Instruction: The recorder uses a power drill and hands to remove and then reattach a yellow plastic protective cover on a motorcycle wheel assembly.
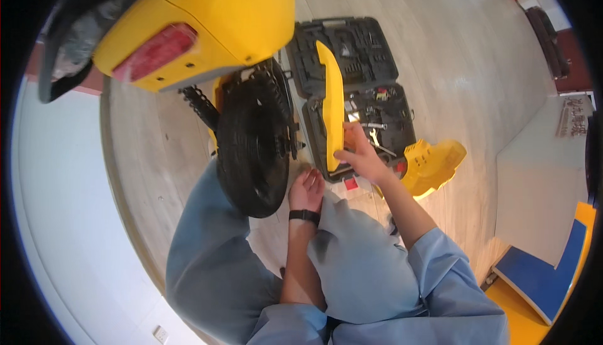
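Note:
My right hand [359, 154] grips the lower end of a long, curved yellow plastic panel [333, 106], which stands up over the tool case [306, 115]. Beside my knee, my left hand [307, 186], with a black band at the wrist, has its fingers curled in; what they hold, if anything, is too small to make out. Just left of that hand is the black rear wheel [244, 150] of a yellow scooter [223, 18]. The wheel's axle end [300, 146] sticks out above my left fingers. Neither hand touches the wheel visibly.
The black case lies open on the wooden floor [452, 81], with a wrench [374, 136] and other tools inside. Right of it rests a yellow plastic cover [433, 168]. A red tail light [157, 53] is on the scooter's rear. A blue and yellow board [540, 269] is at lower right.

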Tool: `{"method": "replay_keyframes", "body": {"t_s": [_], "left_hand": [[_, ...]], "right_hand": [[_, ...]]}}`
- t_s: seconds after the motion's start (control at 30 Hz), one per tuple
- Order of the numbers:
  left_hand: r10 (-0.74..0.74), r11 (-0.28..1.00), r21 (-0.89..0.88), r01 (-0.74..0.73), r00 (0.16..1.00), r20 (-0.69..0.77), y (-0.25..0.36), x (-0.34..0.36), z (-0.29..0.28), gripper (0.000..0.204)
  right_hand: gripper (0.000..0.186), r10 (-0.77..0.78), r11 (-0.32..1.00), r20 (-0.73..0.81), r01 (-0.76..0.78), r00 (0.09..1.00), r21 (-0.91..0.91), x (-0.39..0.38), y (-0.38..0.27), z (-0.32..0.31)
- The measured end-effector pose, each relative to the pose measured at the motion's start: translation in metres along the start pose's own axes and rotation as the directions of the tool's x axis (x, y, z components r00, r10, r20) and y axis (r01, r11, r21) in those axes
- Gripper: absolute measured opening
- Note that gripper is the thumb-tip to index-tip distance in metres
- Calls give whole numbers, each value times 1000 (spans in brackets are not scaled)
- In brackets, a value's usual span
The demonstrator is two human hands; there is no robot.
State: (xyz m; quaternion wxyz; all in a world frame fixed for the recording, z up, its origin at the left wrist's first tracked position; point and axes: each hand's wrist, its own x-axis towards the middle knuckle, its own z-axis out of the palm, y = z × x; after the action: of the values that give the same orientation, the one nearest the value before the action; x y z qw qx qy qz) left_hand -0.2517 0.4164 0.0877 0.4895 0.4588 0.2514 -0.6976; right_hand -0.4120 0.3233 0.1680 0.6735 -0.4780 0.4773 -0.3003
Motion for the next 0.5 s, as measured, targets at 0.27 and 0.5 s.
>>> {"method": "replay_keyframes", "body": {"t_s": [0.27,0.5], "left_hand": [[176,984,2,-178,975,138,-16,-10,18,46],[202,979,17,-205,975,96,-8,-1,27,48]], "right_hand": [[63,47,999,-26,-46,999,24,8,38,9],[64,-11,1000,-43,11,999,2,19,38,25]]}}
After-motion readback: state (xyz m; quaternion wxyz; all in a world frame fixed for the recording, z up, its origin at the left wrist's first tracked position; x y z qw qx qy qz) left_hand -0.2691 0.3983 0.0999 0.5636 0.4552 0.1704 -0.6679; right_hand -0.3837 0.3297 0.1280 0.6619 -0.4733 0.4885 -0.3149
